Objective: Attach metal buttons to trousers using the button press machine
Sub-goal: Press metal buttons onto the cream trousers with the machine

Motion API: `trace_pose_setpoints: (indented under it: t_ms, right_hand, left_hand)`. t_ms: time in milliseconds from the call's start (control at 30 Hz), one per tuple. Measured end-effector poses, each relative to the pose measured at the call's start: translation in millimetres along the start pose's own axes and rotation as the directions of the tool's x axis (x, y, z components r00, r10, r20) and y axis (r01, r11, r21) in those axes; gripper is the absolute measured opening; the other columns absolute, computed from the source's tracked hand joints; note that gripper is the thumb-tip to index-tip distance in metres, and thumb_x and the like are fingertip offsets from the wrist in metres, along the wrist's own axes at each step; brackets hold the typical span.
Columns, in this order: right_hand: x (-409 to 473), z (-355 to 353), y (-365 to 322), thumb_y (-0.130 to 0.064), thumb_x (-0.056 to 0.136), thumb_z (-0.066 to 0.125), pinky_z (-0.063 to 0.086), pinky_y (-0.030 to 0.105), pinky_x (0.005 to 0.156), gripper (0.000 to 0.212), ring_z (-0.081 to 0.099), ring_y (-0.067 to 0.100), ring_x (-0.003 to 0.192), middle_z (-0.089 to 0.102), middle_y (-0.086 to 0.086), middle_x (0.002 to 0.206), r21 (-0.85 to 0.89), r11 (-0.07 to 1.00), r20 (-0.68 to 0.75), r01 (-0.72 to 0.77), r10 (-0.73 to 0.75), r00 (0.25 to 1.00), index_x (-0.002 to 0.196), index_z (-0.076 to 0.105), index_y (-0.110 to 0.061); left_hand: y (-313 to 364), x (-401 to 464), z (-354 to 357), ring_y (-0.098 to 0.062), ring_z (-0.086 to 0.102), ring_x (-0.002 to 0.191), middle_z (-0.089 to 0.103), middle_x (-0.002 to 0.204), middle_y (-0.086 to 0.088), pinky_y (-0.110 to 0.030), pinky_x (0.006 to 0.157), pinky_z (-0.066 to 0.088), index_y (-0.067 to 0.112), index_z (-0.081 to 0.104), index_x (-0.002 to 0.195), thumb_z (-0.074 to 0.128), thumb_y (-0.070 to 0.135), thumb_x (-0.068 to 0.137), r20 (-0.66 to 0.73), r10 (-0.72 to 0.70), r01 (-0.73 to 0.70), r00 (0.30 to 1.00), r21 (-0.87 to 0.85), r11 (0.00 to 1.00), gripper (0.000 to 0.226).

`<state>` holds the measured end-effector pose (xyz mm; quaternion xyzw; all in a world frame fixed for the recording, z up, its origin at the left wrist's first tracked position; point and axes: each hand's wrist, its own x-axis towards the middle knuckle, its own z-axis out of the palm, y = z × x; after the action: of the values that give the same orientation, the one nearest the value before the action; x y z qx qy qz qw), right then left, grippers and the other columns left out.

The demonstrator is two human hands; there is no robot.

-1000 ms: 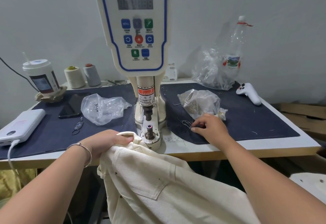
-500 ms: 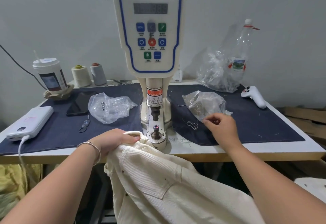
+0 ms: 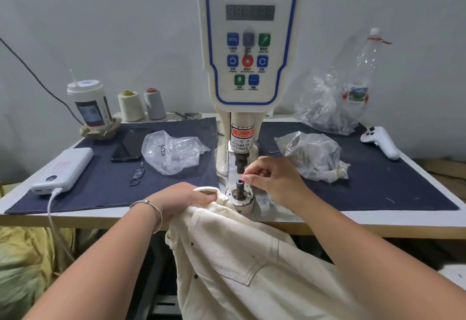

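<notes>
Right hand (image 3: 274, 181) moved from crinkled clear bag (image 3: 311, 154) to button press machine (image 3: 248, 67), fingertips pinched together beside dark cylindrical lower die (image 3: 239, 186); pinched item too small to tell. Left hand (image 3: 185, 200) still grips ribbed cream trousers (image 3: 242, 264) at desk (image 3: 378, 221) edge.

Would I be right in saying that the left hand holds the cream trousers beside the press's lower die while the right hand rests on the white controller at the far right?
Not quite. In the head view the right hand is at the lower die, fingertips pinched just beside its tip; the white controller lies untouched. The left hand does hold the cream trousers beside the die.
</notes>
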<state>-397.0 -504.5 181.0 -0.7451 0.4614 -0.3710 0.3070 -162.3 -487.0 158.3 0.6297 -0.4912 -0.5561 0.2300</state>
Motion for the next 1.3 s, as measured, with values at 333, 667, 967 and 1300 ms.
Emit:
trace_pose_setpoints:
  t_ms: [333, 667, 967, 1300]
  right_hand:
    - [3.3, 0.7, -3.5, -0.014, 0.078, 0.079, 0.042, 0.019, 0.059, 0.031, 0.046, 0.007, 0.056, 0.056, -0.017, 0.053, 0.02, 0.999, 0.039, -0.027, 0.026, 0.999, 0.063, 0.066, -0.037]
    - [-3.1, -4.2, -3.8, -0.014, 0.08, 0.076, 0.045, 0.023, 0.064, 0.014, 0.053, 0.011, 0.063, 0.064, 0.009, 0.072, -0.001, 1.0, -0.009, -0.023, 0.023, 1.0, 0.075, 0.075, -0.026]
    - [-21.8, -24.8, -19.1, -0.014, 0.083, 0.072, 0.051, 0.014, 0.072, 0.005, 0.064, 0.002, 0.074, 0.074, -0.001, 0.084, 0.006, 0.993, 0.034, -0.117, 0.117, 0.993, 0.084, 0.077, -0.016]
    - [-52.7, -28.1, -38.7, -0.007, 0.074, 0.073, 0.053, 0.025, 0.077, 0.025, 0.068, 0.015, 0.089, 0.072, 0.002, 0.097, 0.343, 0.852, 0.743, -0.396, 0.012, 0.669, 0.096, 0.075, -0.019]
  left_hand:
    - [1.1, 1.7, -0.1, -0.022, 0.063, 0.07, 0.072, 0.079, -0.008, -0.033, 0.07, 0.048, 0.007, 0.073, 0.088, 0.077, 0.029, 0.084, -0.014, -0.006, 0.007, 1.0, 0.031, 1.0, 0.023]
    - [-0.1, 0.8, -0.9, -0.023, 0.064, 0.071, 0.072, 0.08, -0.01, -0.034, 0.072, 0.049, 0.008, 0.074, 0.084, 0.078, 0.03, 0.083, -0.01, 0.008, -0.008, 1.0, 0.026, 1.0, 0.022]
    - [3.2, -36.3, 2.1, -0.026, 0.069, 0.084, 0.073, 0.097, -0.02, -0.034, 0.077, 0.052, 0.003, 0.077, 0.097, 0.082, 0.023, 0.073, 0.116, 0.109, -0.097, 0.987, -0.103, 0.99, 0.031]
    - [42.4, -100.7, 14.1, -0.031, 0.064, 0.107, 0.065, 0.119, -0.022, -0.041, 0.096, 0.051, 0.006, 0.067, 0.122, 0.085, 0.046, 0.07, 0.414, 0.376, -0.269, 0.829, -0.294, 0.917, 0.068]
